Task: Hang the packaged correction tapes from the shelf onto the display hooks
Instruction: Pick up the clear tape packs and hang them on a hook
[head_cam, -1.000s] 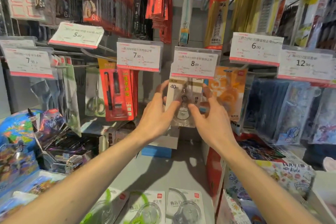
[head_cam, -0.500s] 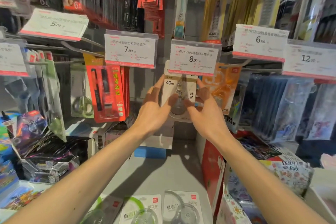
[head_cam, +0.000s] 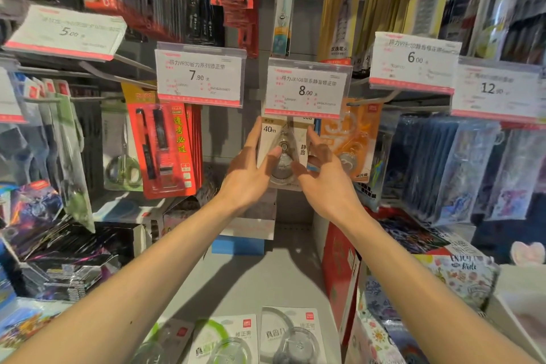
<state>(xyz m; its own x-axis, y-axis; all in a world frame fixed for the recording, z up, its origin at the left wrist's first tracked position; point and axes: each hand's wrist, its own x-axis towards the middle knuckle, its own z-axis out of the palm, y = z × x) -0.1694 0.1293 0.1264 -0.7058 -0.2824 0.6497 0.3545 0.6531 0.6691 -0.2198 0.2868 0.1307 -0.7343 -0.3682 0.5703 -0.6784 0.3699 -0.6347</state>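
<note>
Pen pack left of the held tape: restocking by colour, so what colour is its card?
Red with yellow lettering, in the head view.

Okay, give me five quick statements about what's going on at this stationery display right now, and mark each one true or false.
1. Both hands hold one correction tape pack under the 8.00 price tag. True: the left hand is on its left edge and the right hand on its right.
2. That pack reads 40m. True.
3. The tag to its left reads 12.90. False: that tag reads 7.90.
4. No packs remain on the shelf below. False: more correction tape packs lie at the bottom, between the forearms.
5. An orange pack hangs just right of the held one. True.
</note>
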